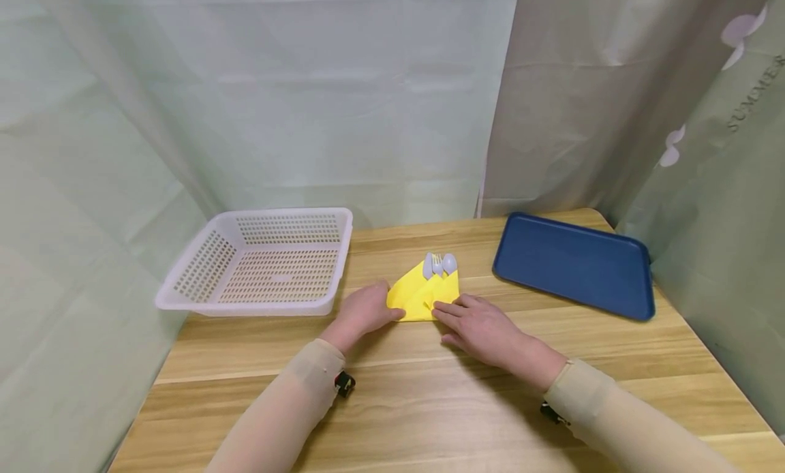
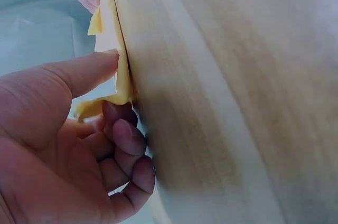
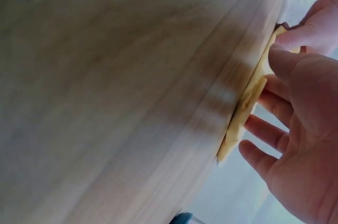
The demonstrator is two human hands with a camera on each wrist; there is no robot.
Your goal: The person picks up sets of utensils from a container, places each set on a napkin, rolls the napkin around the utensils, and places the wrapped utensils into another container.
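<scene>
A yellow napkin [image 1: 409,290], folded into a pocket, lies on the wooden table. Out of its top stick a grey knife [image 1: 427,267], a fork [image 1: 437,265] and a spoon [image 1: 450,263], their lower parts hidden in the folds. My left hand [image 1: 366,309] pinches the napkin's left edge, thumb on top and curled fingers at its underside, as the left wrist view shows. From the right, my right hand [image 1: 481,328] rests its extended fingertips on the napkin, beside a small raised flap [image 1: 429,302].
A white plastic basket [image 1: 334,282] with perforated walls stands on the left. At the back right lies a blue tray [image 1: 573,265]. Pale curtains [image 1: 319,105] hang close behind the table and along both sides.
</scene>
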